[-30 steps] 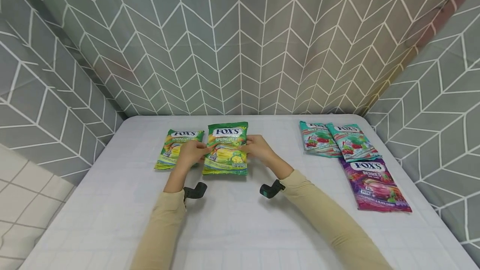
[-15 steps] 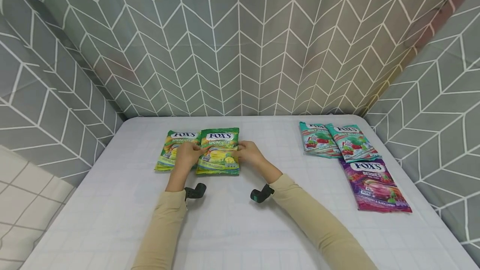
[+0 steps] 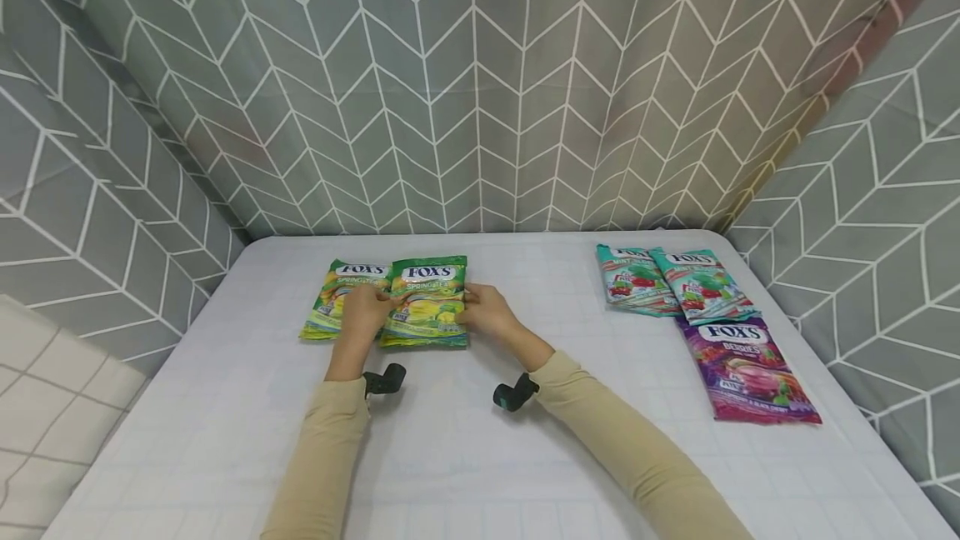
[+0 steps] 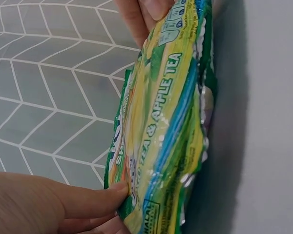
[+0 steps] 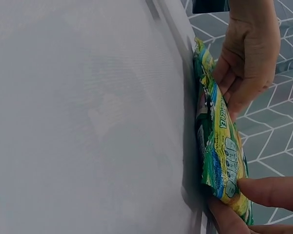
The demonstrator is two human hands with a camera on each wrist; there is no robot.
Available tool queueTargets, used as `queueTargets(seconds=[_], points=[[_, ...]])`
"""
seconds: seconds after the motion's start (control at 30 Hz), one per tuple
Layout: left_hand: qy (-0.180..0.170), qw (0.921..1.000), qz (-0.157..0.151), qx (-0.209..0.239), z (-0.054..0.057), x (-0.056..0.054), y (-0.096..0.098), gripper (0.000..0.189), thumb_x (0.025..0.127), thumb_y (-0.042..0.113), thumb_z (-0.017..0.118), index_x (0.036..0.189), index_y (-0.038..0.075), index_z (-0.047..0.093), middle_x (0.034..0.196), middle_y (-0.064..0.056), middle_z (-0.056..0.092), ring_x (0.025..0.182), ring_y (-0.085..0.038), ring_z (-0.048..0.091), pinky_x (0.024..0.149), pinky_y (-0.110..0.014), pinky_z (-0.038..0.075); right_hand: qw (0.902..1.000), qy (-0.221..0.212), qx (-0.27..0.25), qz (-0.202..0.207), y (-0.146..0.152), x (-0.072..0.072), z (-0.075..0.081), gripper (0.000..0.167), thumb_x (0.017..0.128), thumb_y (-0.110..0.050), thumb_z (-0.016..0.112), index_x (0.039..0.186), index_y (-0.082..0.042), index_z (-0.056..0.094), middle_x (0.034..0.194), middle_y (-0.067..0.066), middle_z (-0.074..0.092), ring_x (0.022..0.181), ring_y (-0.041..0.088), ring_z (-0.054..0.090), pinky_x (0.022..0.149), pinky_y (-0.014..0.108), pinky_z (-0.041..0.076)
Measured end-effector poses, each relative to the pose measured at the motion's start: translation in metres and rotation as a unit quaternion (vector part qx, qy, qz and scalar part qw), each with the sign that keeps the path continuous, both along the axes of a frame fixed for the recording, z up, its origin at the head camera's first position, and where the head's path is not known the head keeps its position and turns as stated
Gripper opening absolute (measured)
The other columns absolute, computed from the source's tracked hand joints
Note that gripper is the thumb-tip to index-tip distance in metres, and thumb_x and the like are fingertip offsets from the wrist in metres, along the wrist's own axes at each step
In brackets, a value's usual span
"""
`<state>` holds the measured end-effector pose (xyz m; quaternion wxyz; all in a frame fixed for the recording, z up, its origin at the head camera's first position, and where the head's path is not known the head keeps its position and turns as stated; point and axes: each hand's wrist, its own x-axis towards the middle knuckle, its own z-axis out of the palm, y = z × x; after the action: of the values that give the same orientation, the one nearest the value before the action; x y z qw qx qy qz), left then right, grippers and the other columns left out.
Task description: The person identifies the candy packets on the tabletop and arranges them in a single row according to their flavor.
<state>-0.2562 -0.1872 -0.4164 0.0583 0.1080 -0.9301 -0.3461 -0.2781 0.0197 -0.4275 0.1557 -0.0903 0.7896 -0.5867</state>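
Observation:
A green and yellow candy bag (image 3: 426,307), printed FOX'S Spring Tea, is held between both hands near the table's left half. My left hand (image 3: 363,313) pinches its left edge, the thumb (image 4: 95,199) on the front and other fingers behind. At the right edge, my right hand (image 3: 489,311) pinches the bag, with its thumb (image 5: 268,191) on the printed face and a finger below. A second green candy bag (image 3: 324,311) lies just left, partly covered by my left hand and overlapped by the held bag.
On the right side of the white table (image 3: 480,457) lie two teal mint candy bags (image 3: 637,282), overlapping. A purple berries candy bag (image 3: 752,373) lies in front, its top under one teal bag. A patterned grey curtain (image 3: 480,90) encloses the table's back and sides.
Both hands have moved the held candy bag left and lower, up against the second green bag. The right hand travelled further left than the left hand. The bags on the right stay put.

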Motion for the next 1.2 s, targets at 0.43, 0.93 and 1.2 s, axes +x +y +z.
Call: queueTargets(seconds=[0.43,0.93,1.2], points=[[0.035,0.9985,0.005,-0.041,-0.001,0.005,0.01,0.023,0.092,0.015,0.067,0.092,-0.007,0.073,0.084,-0.023,0.068,0.055,-0.02,0.053,0.045,-0.029,0.038,0.9907,0.066,0.119,0.003,-0.002,0.003,0.0,0.068,0.083,-0.005,0.07,0.144,0.005,0.039,0.125,0.019,0.059,0.104,0.027,0.059,0.089,0.037,0.05],[0.043,0.9966,0.032,-0.062,-0.007,0.001,0.013,0.025,0.089,0.013,0.069,0.106,-0.005,0.065,0.1,-0.024,0.067,0.079,-0.037,0.065,0.057,-0.047,0.051,0.9823,0.089,0.162,0.03,0.0,0.001,-0.001,0.067,0.085,-0.006,0.07,0.143,0.008,0.039,0.109,0.017,0.061,0.091,0.023,0.055,0.081,0.033,0.049],[0.075,0.9948,0.026,-0.064,-0.005,0.001,0.021,0.019,0.089,0.002,0.063,0.106,-0.005,0.064,0.093,-0.023,0.066,0.059,-0.027,0.056,0.041,-0.035,0.04,0.9787,0.098,0.174,0.047,0.0,0.007,0.003,0.069,0.084,-0.006,0.07,0.144,0.006,0.037,0.116,0.018,0.056,0.099,0.025,0.054,0.085,0.036,0.048]])
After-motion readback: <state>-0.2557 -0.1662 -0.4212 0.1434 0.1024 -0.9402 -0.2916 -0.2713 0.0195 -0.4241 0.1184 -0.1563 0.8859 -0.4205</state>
